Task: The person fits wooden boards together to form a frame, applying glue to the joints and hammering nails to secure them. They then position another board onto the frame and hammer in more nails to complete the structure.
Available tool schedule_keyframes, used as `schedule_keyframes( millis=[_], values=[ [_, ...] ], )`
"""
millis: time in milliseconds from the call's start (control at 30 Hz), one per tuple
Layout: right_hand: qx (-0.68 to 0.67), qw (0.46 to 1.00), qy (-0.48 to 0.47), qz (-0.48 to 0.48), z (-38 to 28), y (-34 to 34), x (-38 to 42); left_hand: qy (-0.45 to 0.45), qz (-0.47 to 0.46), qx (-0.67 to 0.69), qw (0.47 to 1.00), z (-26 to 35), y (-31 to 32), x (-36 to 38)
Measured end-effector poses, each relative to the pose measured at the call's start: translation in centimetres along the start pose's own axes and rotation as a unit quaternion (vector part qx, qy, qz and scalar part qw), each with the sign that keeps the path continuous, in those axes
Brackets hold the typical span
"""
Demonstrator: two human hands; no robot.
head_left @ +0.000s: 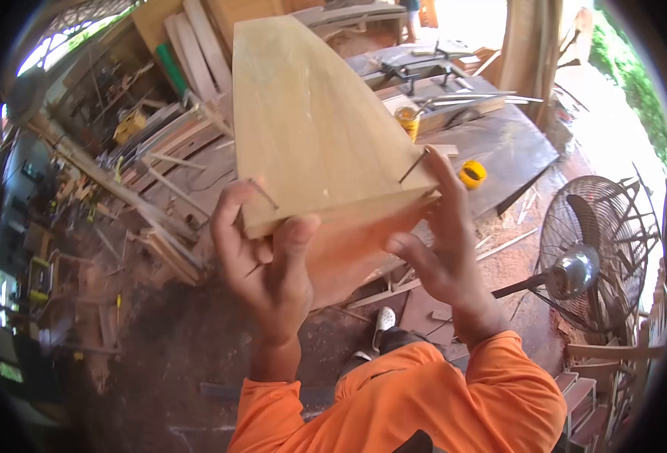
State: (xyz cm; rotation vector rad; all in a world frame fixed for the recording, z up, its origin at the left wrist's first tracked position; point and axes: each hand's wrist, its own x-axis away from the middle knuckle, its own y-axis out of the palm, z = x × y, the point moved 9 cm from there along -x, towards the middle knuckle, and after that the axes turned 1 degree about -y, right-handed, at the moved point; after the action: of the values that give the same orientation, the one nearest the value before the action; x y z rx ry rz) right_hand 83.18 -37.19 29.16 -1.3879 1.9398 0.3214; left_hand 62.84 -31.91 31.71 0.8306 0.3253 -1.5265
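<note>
Up in front of me is a pale wooden panel [311, 113], wide at the near end and tapering to a rounded far side. A reddish-brown face [356, 238] shows below its near edge, blurred. My left hand [269, 253] grips the near left corner, thumb on the edge and fingers curled round the side. At the near right corner, my right hand [447, 234] holds the panel's side with its fingers, the thumb apart below. One thin nail [262, 193] sticks up by the left corner, and another nail [414, 165] by the right fingertips.
Behind the panel stands a workbench [515, 143] bearing clamps [405, 73], an open yellow can [407, 121] and a yellow lid-like round piece [472, 174]. A large fan [598, 253] is at right. Timber offcuts [175, 151] crowd the left; sawdust and scraps litter the floor.
</note>
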Motion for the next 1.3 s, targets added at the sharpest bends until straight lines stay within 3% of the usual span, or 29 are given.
schedule_keyframes(
  millis=[33,100,133,200,333,433,467,533,567,733,1000,1133,1267,1300],
  values=[
    [0.031,0.998,0.036,0.037,1.2,0.2,0.3,-0.013,-0.016,0.032,0.999,-0.2,1.0,-0.1],
    [-0.075,0.988,0.097,0.09,2.4,0.7,0.5,-0.016,0.0,0.026,1.0,0.0,1.4,-0.1],
    [-0.21,0.965,0.117,0.106,2.6,1.6,0.4,-0.019,0.01,0.016,1.0,0.1,1.2,0.0],
    [-0.327,0.929,0.112,0.134,3.1,2.0,0.1,-0.029,0.018,0.018,0.999,-0.2,0.5,-0.2],
    [-0.221,0.968,0.048,0.105,5.8,2.0,-3.9,-0.02,0.057,0.031,0.998,-1.0,0.1,-1.4],
    [-0.229,0.973,0.017,0.029,7.6,2.8,-8.2,-0.011,0.117,0.022,0.993,-3.3,0.2,-1.6],
    [-0.357,0.933,0.033,0.012,8.2,3.2,-9.6,0.002,0.135,0.008,0.991,-3.9,0.4,-1.7],
    [-0.427,0.903,0.049,-0.006,8.3,3.5,-10.4,0.019,0.158,-0.005,0.987,-5.0,1.1,-1.8],
    [-0.404,0.913,0.047,0.0,8.8,3.4,-10.6,0.017,0.176,-0.009,0.984,-5.1,1.3,-1.7],
    [-0.352,0.934,0.036,0.044,11.2,1.7,-10.2,-0.01,0.125,-0.074,0.989,-5.2,2.4,-2.1],
    [-0.364,0.931,0.008,-0.019,12.0,1.5,-10.6,-0.003,0.133,-0.181,0.975,-3.9,3.5,-2.3],
    [-0.29,0.954,0.014,-0.07,12.0,0.4,-11.4,0.0,0.117,-0.141,0.983,-3.8,2.5,-2.8],
    [-0.437,0.896,0.061,-0.05,12.4,0.5,-11.5,-0.02,0.097,-0.101,0.99,-3.9,2.3,-2.9],
    [-0.406,0.912,0.036,-0.036,12.3,0.1,-11.7,-0.022,0.091,-0.092,0.991,-3.9,2.2,-3.0]
  ],
)
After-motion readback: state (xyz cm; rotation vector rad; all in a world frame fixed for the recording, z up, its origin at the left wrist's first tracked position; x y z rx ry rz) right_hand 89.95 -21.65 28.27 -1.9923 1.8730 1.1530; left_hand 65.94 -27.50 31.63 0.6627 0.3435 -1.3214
